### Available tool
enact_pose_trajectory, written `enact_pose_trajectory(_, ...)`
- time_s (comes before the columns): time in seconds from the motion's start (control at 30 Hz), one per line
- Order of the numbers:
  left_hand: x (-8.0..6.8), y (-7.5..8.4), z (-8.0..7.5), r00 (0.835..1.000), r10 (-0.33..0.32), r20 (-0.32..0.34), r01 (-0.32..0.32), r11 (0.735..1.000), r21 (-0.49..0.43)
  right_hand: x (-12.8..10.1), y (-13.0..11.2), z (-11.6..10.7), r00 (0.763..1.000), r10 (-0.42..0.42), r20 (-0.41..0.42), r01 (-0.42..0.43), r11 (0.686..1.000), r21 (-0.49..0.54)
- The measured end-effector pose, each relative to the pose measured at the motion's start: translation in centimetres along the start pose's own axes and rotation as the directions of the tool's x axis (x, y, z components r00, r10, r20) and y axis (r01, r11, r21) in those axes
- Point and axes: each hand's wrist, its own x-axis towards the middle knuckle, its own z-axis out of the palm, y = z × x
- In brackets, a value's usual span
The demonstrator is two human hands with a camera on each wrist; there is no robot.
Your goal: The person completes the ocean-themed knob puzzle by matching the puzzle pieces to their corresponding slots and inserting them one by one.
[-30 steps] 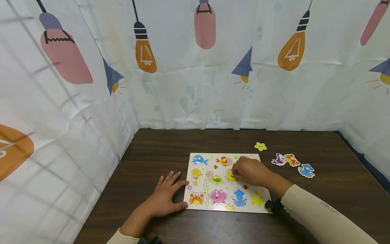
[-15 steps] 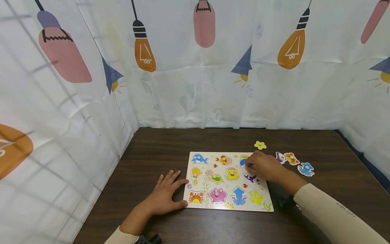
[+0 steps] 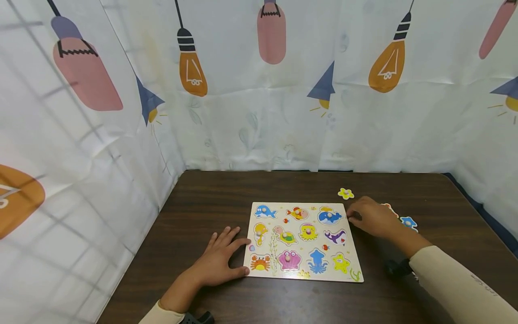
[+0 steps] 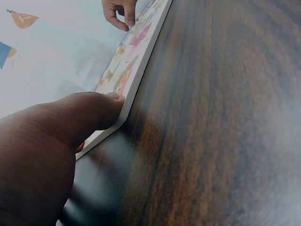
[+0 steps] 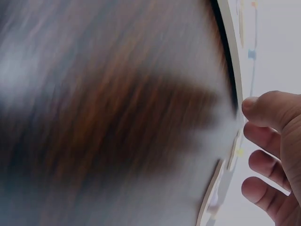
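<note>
Puzzle board (image 3: 301, 276) lies flat on the desk (image 3: 210, 193), most animal pieces seated in it. Left hand (image 3: 220, 261) rests flat on the desk at the board's left edge, fingers relaxed, thumb tip touching the near-left corner, gripping nothing; the left wrist view shows the thumb against the rim. Right hand (image 3: 372, 218) is just off the board's right edge, over the loose pieces there; orange piece (image 3: 389, 207) and blue piece (image 3: 408, 222) peek out from behind it. Fingers look curled, but I cannot tell whether it has a grip on a piece; right wrist view is too blurred. Yellow flower piece (image 3: 346, 194) sits beyond the board's far-right corner, untouched. My read: pieces are thin, stiff, light wood; take each by its small centre peg. Board may slide on the smooth desk, so bracing it makes sense.
</note>
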Motion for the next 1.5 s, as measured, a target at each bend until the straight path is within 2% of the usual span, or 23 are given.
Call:
enact_pose_trajectory(0.43, 0.0, -0.1, 0.1, 1.0, -0.001, 0.0, 0.001, 1.0, -0.002, -0.8, 2.7, -0.7, 0.997, 0.081, 0.004, -0.081, 0.997, -0.02)
enact_pose_trajectory(0.87, 0.0, -0.3, 0.4, 1.0, 0.004, -0.006, -0.004, 1.0, -0.008, -1.5, 4.7, -1.2, 0.997, 0.072, 0.015, -0.072, 0.997, -0.035)
enact_pose_trajectory(1.1, 0.0, -0.3, 0.4, 1.0, -0.005, -0.006, 0.005, 1.0, -0.003, -1.6, 4.8, -1.2, 0.996, 0.077, 0.044, -0.076, 0.996, -0.038)
enact_pose_trajectory(1.5, 0.0, -0.3, 0.3, 1.0, -0.001, 0.002, 0.001, 1.0, -0.016, -2.0, 4.0, -1.4, 0.999, 0.038, 0.027, -0.037, 0.999, -0.033)
